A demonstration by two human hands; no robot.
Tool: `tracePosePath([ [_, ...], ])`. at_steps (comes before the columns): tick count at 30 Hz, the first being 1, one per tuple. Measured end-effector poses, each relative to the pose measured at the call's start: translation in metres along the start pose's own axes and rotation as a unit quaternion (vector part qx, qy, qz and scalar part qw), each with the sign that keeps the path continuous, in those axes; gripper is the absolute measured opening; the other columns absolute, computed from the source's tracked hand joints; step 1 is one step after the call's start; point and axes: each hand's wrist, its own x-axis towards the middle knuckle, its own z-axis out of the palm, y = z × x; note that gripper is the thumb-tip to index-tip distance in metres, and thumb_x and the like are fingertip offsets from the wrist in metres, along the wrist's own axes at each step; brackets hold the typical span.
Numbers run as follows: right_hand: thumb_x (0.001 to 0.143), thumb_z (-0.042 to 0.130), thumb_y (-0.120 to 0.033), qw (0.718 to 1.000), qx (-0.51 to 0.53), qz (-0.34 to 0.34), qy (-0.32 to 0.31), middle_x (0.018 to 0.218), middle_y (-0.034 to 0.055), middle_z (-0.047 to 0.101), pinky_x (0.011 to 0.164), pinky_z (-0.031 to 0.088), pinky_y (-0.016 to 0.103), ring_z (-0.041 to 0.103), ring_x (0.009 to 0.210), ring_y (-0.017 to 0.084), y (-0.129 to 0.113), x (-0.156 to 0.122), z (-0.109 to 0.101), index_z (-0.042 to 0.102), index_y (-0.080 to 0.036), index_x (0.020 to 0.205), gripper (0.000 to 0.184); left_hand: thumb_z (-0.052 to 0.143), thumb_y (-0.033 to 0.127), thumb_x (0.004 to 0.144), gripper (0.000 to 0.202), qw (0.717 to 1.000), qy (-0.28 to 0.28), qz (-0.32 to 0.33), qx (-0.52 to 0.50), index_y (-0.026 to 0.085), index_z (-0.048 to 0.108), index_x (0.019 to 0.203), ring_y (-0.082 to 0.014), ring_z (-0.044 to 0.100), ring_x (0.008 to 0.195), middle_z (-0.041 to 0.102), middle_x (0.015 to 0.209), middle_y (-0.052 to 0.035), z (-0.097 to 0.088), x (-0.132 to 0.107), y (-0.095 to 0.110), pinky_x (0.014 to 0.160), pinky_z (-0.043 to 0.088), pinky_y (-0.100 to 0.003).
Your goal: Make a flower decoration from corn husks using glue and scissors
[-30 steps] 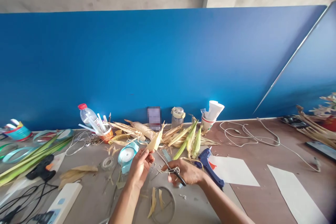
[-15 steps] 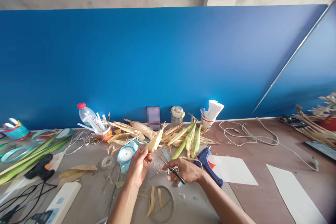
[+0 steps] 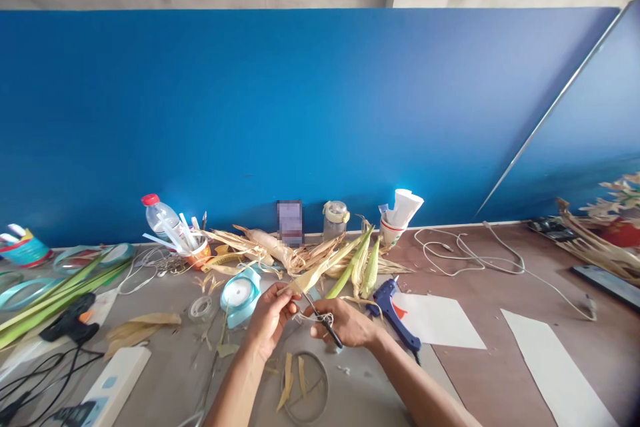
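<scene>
Between its thumb and fingers my left hand [image 3: 273, 317] pinches a pale corn husk [image 3: 314, 273], which points up and to the right. My right hand [image 3: 345, 323] is closed round dark-handled scissors [image 3: 327, 327], with white string looped about the handle. The scissor blades reach up to the base of the husk, close to my left fingertips; whether they touch it I cannot tell. Behind both hands lies a heap of dried husks [image 3: 270, 245], with greener husks [image 3: 370, 267] at its right. Below the hands, a wire ring [image 3: 327, 387] has cut husk strips [image 3: 286, 383] in it.
A blue glue gun [image 3: 397, 320] lies right of my right hand, near white paper [image 3: 440, 320]. A light-blue ribbon roll [image 3: 240, 293] sits to the left. Farther left are a second, black glue gun [image 3: 70, 320] and a power strip [image 3: 117, 383]. Cups, a bottle [image 3: 160, 213] and a jar [image 3: 335, 220] line the partition.
The husk in my left hand has tilted over to the right. My right hand has moved left and slightly up, bringing the scissor blades against or beside the husk's base.
</scene>
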Motion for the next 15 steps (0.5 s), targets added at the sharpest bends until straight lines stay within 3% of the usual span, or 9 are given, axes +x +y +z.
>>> tracePosePath([
  [15,0.071,0.062,-0.039,0.999,0.019,0.001,0.031,0.05,-0.0043,0.047,0.041,0.031,0.016,0.043,0.046,0.009,-0.0075,0.0009,0.0072,0.065,-0.014,0.095,0.034,0.077,0.023,0.058,0.024,1.0,0.025,0.002,-0.009,0.013,0.057,0.067,-0.0052,0.051,0.047,0.063,0.062,-0.001,0.0019,-0.0004,0.0001,0.048,0.04,-0.017],
])
